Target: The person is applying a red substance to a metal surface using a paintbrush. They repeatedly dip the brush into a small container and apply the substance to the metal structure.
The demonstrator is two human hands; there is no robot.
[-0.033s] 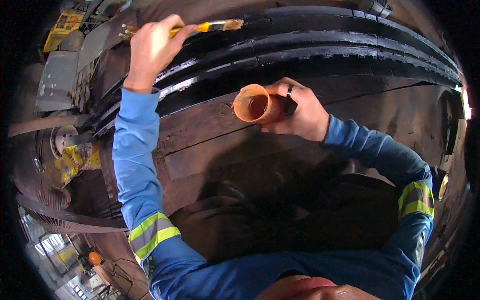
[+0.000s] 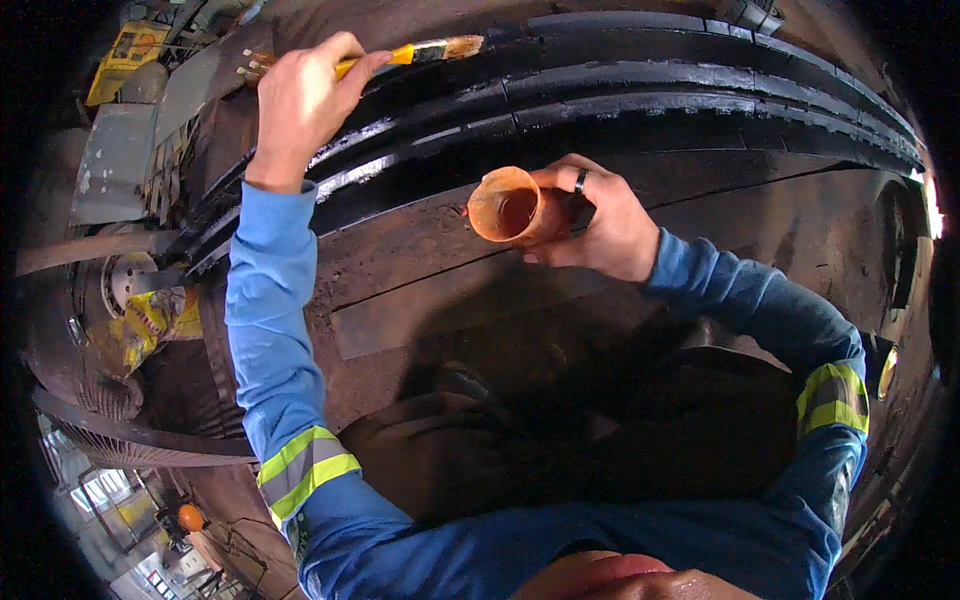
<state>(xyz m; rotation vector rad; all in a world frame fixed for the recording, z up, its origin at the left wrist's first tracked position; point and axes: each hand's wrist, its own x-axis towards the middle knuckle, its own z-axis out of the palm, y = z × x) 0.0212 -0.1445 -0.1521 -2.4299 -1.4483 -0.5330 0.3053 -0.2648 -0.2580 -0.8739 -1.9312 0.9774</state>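
Note:
My left hand (image 2: pixel 308 112) is closed round a paintbrush (image 2: pixel 402 54) with a yellow handle. The brush points right, and its pale brown bristles are over the far side of several long dark metal bars (image 2: pixel 640 78). These bars run side by side from lower left to upper right, with shiny black and bare-looking silvery strips. Nearer to me, my right hand (image 2: pixel 608 222) grips an orange cup (image 2: pixel 500 212) from its right side. The cup is tilted so that its open mouth shows, with a reddish-brown inside. A dark ring is on one finger of this hand.
A brown, worn metal surface (image 2: pixel 400 290) lies between me and the bars. At the left are grey plates (image 2: pixel 112 165), a yellow case (image 2: pixel 130 58) and a yellow wrapped bundle (image 2: pixel 150 320). A bucket-like container (image 2: pixel 752 16) stands beyond the bars.
My left hand and the paintbrush have shifted very slightly left. The orange cup and my right hand look the same.

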